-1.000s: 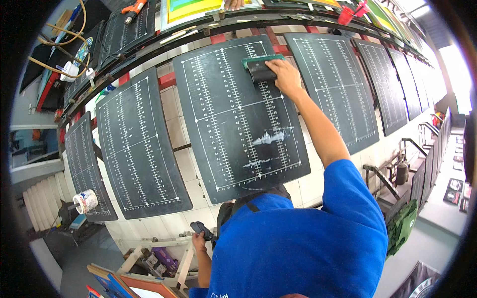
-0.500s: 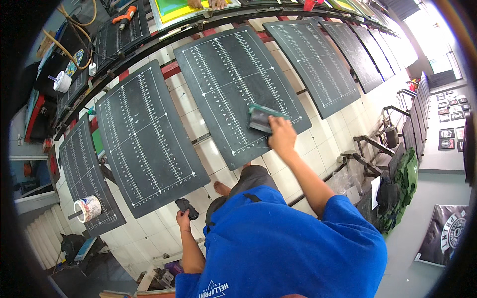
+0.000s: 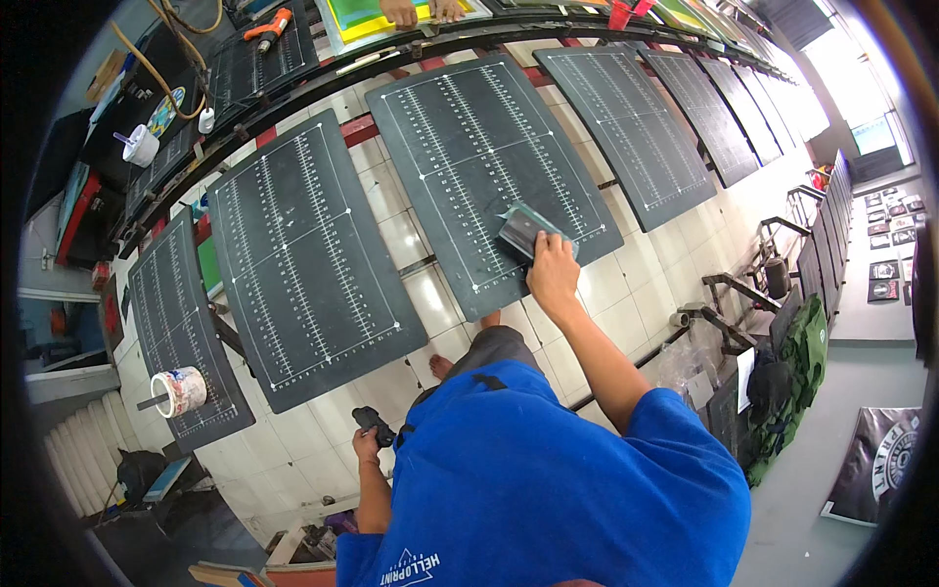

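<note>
My right hand is closed on a squeegee, a flat dark tool with a pale greenish edge. The squeegee rests tilted against the near end of a black printing board marked with white ruled lines; whether its whole edge touches cannot be told. Lower down on the left, my left hand grips a crumpled black thing, perhaps a cloth, held beside my body and apart from the boards.
To the left are another ruled board and a narrower one carrying a paint-stained white tub. More boards run off right. Along the far rail lie an orange heat gun and another person's hands over a screen frame.
My view has shifted slightly, so the boards appear farther right. The squeegee in my right hand has turned a little on the board. My left hand still holds the black thing.
</note>
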Tool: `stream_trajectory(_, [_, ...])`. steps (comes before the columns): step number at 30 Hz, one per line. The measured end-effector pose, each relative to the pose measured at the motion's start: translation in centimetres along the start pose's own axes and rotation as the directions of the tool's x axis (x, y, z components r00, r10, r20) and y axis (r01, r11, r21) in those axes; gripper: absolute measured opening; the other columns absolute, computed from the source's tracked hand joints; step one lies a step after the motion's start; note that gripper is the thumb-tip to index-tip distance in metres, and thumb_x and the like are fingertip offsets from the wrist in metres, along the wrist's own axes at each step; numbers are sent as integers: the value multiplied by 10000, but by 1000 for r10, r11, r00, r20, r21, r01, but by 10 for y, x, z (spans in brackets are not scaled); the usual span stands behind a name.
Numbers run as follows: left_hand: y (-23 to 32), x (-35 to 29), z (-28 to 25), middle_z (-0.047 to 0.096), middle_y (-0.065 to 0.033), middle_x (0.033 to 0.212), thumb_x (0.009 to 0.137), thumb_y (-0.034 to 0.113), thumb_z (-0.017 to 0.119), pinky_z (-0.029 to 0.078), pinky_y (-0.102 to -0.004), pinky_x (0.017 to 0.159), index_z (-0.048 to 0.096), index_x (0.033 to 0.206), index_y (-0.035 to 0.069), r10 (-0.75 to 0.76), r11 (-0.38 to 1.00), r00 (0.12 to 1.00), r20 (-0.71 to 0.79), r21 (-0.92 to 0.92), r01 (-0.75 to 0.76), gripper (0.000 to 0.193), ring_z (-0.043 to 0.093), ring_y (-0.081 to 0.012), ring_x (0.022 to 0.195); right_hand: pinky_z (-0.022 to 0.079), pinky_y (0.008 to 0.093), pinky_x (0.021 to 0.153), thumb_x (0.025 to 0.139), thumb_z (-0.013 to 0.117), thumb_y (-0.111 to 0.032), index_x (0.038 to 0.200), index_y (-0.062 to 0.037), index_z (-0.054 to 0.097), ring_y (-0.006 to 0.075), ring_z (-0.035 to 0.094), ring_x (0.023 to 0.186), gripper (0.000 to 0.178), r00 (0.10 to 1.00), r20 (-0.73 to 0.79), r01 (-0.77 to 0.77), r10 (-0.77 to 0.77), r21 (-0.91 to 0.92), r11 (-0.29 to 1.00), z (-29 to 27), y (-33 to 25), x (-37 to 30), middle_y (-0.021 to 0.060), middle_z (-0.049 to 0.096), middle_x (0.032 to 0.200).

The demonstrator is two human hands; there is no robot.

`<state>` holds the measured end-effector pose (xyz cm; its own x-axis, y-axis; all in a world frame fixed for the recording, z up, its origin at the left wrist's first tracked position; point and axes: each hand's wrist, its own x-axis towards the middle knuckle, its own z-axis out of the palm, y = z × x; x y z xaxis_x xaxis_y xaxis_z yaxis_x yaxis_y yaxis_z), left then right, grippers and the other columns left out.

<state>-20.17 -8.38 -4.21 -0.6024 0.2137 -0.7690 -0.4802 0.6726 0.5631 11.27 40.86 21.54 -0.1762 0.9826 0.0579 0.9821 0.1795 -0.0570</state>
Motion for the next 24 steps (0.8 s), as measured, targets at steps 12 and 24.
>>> stream_trajectory(12, [29, -5, 52, 702, -119, 936, 871, 103, 761, 568, -352, 715, 649, 1101, -17, 15, 998, 1000, 21, -60, -13, 283, 686, -215, 815, 577, 465, 844, 797, 647, -22, 1273, -81, 654, 342, 617, 1116, 480, 994, -26, 110, -108, 101, 989, -17, 61, -23, 124, 634, 1203])
stream_trajectory(24, [25, -28, 62, 684, -88, 902, 852, 99, 783, 544, -316, 652, 640, 1103, -7, -28, 1000, 999, -18, 0, 28, 308, 666, -191, 760, 579, 462, 817, 881, 570, -23, 1168, -38, 640, 332, 627, 1080, 296, 993, -59, 101, -99, 42, 994, -18, 57, 135, 144, 632, 1148])
